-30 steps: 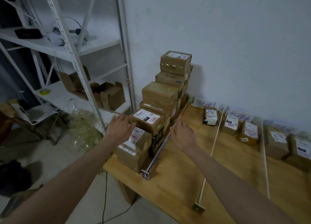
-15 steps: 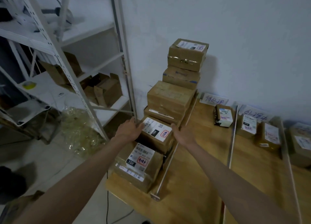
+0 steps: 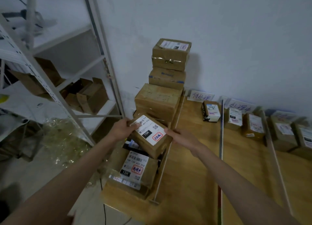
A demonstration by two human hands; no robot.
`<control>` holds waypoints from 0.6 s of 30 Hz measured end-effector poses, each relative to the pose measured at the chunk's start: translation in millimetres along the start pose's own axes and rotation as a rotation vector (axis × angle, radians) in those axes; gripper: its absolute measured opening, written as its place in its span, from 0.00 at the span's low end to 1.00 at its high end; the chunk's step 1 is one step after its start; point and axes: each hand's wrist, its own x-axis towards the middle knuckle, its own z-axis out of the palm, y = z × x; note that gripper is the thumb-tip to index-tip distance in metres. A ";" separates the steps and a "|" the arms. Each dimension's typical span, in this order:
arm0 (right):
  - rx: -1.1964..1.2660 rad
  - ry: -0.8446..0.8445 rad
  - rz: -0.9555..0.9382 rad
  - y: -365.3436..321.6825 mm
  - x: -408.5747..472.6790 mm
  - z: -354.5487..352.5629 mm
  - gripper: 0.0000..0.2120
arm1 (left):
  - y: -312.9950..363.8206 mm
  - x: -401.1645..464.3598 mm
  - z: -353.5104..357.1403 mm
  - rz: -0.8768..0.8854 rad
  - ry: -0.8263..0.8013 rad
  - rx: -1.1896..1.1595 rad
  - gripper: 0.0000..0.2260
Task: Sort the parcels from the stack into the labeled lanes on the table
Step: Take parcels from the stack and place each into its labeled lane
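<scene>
**Two hands on one parcel**

Both hands clasp the parcel (image 3: 149,137) between them at the near end of the stack (image 3: 162,96), tilted above a lower box (image 3: 135,170). Left hand (image 3: 124,129) wraps its far left corner, thumb on the label; right hand (image 3: 181,137) presses the right side, its fingertips hidden behind the box. Lane labels by the far wall on the surface (image 3: 194,174) are blurred.

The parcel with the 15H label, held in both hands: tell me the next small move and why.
Probably lift the parcel clear of the stack and swing it right over the table. The left hand and right hand grip its opposite sides, and it sits tilted, still above the other boxes. The lanes with handwritten signs lie to the right; its red-framed mark should say which one.
</scene>
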 end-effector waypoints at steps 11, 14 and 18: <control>0.095 0.069 0.074 6.2 -111.6 -29.6 0.18 | 78.5 -51.3 21.8 0.298 -0.064 0.155 0.21; 0.135 0.175 0.088 28.5 -145.4 -38.0 0.18 | 96.8 -71.1 47.9 0.376 -0.046 0.163 0.23; 0.179 0.316 0.183 79.3 -192.4 -49.5 0.18 | 114.8 -99.6 94.7 0.481 -0.099 0.306 0.22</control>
